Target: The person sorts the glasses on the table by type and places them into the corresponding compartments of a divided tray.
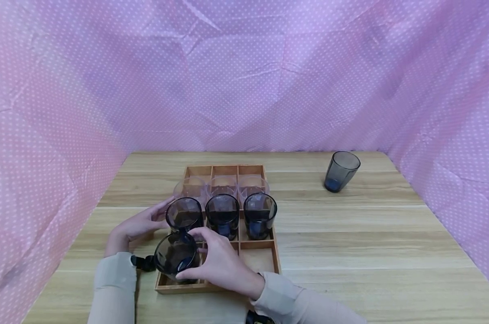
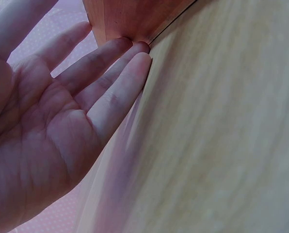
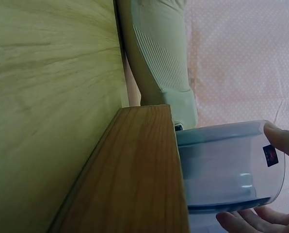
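Observation:
My right hand (image 1: 226, 265) holds a dark tinted glass (image 1: 173, 257) near its rim, thumb on one side and fingers on the other. That glass stands in the front left compartment of a wooden divided box (image 1: 218, 288). In the right wrist view the glass (image 3: 217, 167) carries a small dark label, and its base is hidden behind the box wall (image 3: 139, 170). My left hand (image 1: 137, 226) rests at the box's left side. Its extended fingers touch the wood in the left wrist view (image 2: 110, 73).
Three dark glasses (image 1: 259, 216) fill the row behind the held one. Behind them are three clear glasses (image 1: 191, 185). A lone grey glass (image 1: 341, 171) stands at the table's back right. Pink dotted cloth (image 1: 244, 90) hangs around the wooden table (image 1: 350, 252).

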A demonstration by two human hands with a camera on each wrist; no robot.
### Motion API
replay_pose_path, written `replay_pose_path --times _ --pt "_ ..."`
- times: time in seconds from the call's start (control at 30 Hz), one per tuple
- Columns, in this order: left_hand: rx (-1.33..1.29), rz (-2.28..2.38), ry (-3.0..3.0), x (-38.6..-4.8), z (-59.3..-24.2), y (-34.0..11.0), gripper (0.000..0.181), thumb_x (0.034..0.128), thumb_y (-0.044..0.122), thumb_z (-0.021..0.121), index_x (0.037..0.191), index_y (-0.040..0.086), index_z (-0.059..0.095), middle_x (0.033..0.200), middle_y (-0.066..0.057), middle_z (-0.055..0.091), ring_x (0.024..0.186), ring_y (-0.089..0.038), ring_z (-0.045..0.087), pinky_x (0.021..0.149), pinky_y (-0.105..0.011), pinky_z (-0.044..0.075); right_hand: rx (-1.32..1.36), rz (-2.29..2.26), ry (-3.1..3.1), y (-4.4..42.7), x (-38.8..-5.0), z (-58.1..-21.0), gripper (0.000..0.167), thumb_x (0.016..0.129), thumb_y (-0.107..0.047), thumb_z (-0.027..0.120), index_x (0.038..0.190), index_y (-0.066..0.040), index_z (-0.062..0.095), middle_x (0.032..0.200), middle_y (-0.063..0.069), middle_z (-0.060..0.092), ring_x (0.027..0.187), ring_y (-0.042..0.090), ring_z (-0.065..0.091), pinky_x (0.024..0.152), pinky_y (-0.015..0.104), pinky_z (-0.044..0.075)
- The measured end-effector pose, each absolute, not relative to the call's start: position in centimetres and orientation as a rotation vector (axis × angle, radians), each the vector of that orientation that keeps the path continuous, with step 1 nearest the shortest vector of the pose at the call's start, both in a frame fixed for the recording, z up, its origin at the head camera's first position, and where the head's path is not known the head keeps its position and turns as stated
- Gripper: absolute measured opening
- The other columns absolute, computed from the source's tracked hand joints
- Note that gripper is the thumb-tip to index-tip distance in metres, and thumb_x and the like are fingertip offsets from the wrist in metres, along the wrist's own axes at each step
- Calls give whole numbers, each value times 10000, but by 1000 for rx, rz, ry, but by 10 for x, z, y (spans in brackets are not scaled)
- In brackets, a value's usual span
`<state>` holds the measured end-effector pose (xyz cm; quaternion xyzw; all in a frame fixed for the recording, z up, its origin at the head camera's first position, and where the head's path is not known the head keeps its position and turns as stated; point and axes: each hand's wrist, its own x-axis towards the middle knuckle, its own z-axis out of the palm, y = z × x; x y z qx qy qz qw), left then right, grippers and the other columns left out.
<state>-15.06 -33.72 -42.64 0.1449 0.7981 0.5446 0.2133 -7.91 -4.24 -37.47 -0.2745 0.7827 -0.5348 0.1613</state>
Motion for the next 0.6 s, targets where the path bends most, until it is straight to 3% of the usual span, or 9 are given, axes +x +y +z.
replay_pose_path --times 0.07,0.17,0.27,0.33,0.5,0.6 --pt "391 1497 2227 -151 -426 -337 853 928 191 638 1570 118 81 1626 -199 43 1202 232 330 999 -99 348 -792 -1497 2265 -42 -79 -374 699 701 -313 874 1291 -192 520 1296 -25 588 1096 83 624 853 156 520" --pt "376 1481 2238 -150 -425 -337 856 928 208 638 1571 127 78 1629 -186 43 1200 236 310 1122 -323 327 -812 -1434 2327 -42 -78 -373 710 712 -354 862 1307 -196 508 1302 -40 581 1097 54 579 879 180 507" --pt "382 1478 2236 -150 -425 -337 854 931 212 634 1571 131 76 1629 -185 52 1208 231 309 1138 -530 229 -841 -1373 2388 -41 -77 -370 723 721 -381 851 1326 -197 498 1310 -53 573 1111 54 545 918 221 490" --pt "389 1485 2229 -150 -425 -337 850 931 206 634 1571 131 80 1628 -189 63 1213 226 320 1146 -472 267 -860 -1343 2419 -39 -77 -368 732 726 -389 846 1339 -195 494 1320 -62 568 1144 61 537 949 247 482" --pt "393 1511 2212 -150 -425 -337 841 933 185 632 1571 131 87 1630 -186 31 1209 237 317 993 -84 332 -885 -1323 2435 -34 -77 -363 743 738 -389 837 1360 -185 486 1350 -65 559 1201 92 544 983 260 482" --pt "392 1526 2206 -151 -426 -337 839 932 177 632 1571 128 89 1631 -185 11 1206 241 307 957 -36 315 -884 -1324 2415 -31 -79 -360 742 748 -393 827 1371 -185 482 1367 -64 549 1210 117 545 987 263 479"
